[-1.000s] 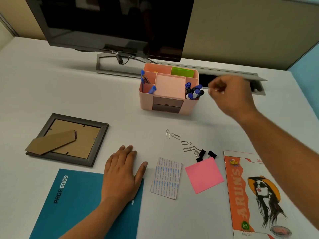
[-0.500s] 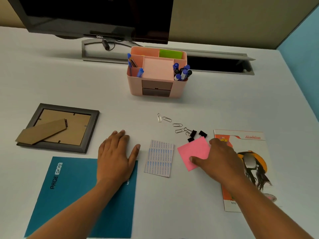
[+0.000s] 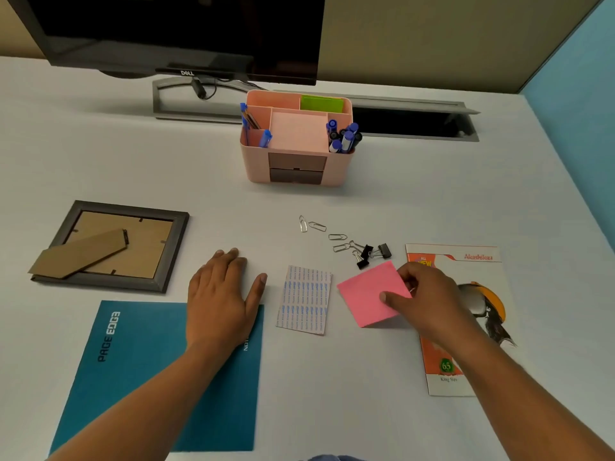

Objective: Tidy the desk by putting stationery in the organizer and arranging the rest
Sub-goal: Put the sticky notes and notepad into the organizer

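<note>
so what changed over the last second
The right hand came down from beside the organizer to the pink sticky pad and now pinches its right edge. The left hand stayed flat on the desk at the blue notebook corner; paper clips and picture frame have not moved.

A person's left grip (image 3: 223, 294) and right grip (image 3: 429, 301), both bare, extend from bare forearms that meet the frame's edge at 7 and 5 o'clock; a sliver of blue fabric (image 3: 332, 457) shows at 6 o'clock.
</note>
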A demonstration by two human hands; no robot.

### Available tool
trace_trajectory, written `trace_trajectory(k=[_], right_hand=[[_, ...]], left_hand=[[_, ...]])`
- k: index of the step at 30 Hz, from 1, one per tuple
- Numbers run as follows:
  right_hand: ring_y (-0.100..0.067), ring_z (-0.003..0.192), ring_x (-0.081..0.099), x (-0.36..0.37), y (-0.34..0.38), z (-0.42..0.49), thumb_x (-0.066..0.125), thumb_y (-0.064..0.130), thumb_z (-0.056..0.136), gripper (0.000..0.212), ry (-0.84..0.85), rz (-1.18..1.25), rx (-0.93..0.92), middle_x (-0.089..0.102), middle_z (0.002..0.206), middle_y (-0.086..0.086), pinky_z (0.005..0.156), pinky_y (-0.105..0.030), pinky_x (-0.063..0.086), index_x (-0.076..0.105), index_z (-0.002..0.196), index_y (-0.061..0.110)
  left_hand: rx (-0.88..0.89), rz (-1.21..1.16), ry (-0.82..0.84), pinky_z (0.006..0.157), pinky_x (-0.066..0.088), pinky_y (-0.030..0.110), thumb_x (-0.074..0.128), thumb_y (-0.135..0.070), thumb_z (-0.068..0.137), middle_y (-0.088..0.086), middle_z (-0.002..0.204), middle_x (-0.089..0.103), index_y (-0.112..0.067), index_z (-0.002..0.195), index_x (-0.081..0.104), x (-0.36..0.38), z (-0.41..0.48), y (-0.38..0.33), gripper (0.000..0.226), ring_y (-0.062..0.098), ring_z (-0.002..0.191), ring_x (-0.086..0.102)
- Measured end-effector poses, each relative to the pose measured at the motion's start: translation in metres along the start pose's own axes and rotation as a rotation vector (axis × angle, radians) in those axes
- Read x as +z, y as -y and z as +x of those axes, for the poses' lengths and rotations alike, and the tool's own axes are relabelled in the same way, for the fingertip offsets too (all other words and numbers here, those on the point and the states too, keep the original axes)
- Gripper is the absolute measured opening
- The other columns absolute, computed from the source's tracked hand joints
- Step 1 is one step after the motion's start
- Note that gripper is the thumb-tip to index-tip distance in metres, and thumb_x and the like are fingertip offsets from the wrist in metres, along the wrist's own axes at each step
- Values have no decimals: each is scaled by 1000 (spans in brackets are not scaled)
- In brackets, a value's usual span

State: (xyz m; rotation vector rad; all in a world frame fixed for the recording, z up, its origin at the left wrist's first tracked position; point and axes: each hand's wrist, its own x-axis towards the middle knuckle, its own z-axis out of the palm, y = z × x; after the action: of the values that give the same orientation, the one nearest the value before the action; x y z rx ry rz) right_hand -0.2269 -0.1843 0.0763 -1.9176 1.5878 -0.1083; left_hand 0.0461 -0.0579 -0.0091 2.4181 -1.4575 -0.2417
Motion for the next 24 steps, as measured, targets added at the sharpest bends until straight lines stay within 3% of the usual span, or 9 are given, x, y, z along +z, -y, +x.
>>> trace_trajectory(k=[4, 7, 11, 14, 17, 21, 24], right_hand=[[-6, 76, 64, -32, 21, -12, 70, 26, 85, 10, 55, 3, -90, 67, 83, 18, 67, -23, 45, 68, 85, 35], [1, 76, 64, -64, 42, -13, 68, 22, 87, 18, 40, 20, -220, 69, 82, 21, 68, -15, 46, 69, 89, 41], [13, 81, 59, -109, 81, 6, 67, 17, 87, 25, -124, -20, -424, 61, 85, 28, 64, -4, 42, 68, 105, 35], [5, 74, 59, -137, 115, 35, 68, 10, 86, 25, -292, -109, -617, 63, 87, 14, 69, 0, 41, 71, 110, 19], [-8, 73, 56, -154, 145, 80, 66, 8, 85, 23, -432, -213, -749, 68, 90, -2, 73, -11, 40, 73, 106, 11], [-13, 82, 58, -150, 176, 144, 62, 12, 87, 24, -445, -288, -775, 72, 101, -7, 79, -25, 48, 73, 108, 12], [-18, 86, 60, -138, 190, 182, 58, 10, 90, 24, -436, -375, -784, 71, 105, -11, 77, -24, 44, 72, 110, 9]], left_hand=[[-6, -5, 3, 115, 27, 43, 26, -63, 94, 0, 144, 46, -20, 129, 51, 0, -1, 0, 62, 21, 138, 34], [-10, -6, 5, 116, 26, 42, 26, -64, 94, -1, 145, 45, -20, 130, 52, 0, 0, -1, 62, 20, 138, 34], [-11, -16, 10, 115, 27, 43, 26, -64, 94, -1, 144, 46, -20, 130, 52, 0, -1, -1, 63, 20, 138, 35], [-17, -31, 10, 115, 28, 43, 26, -64, 93, -1, 144, 47, -20, 130, 53, -1, -1, -1, 64, 20, 138, 35], [-16, -22, 11, 114, 29, 43, 26, -64, 93, -1, 144, 47, -20, 130, 53, 0, 0, 0, 63, 20, 138, 35], [-5, -22, 19, 114, 29, 44, 28, -63, 93, 0, 143, 48, -19, 129, 55, 0, 0, 1, 63, 21, 137, 36], [-15, -19, 24, 114, 29, 43, 26, -64, 93, 0, 143, 49, -19, 130, 55, -1, 0, 0, 65, 20, 138, 37]])
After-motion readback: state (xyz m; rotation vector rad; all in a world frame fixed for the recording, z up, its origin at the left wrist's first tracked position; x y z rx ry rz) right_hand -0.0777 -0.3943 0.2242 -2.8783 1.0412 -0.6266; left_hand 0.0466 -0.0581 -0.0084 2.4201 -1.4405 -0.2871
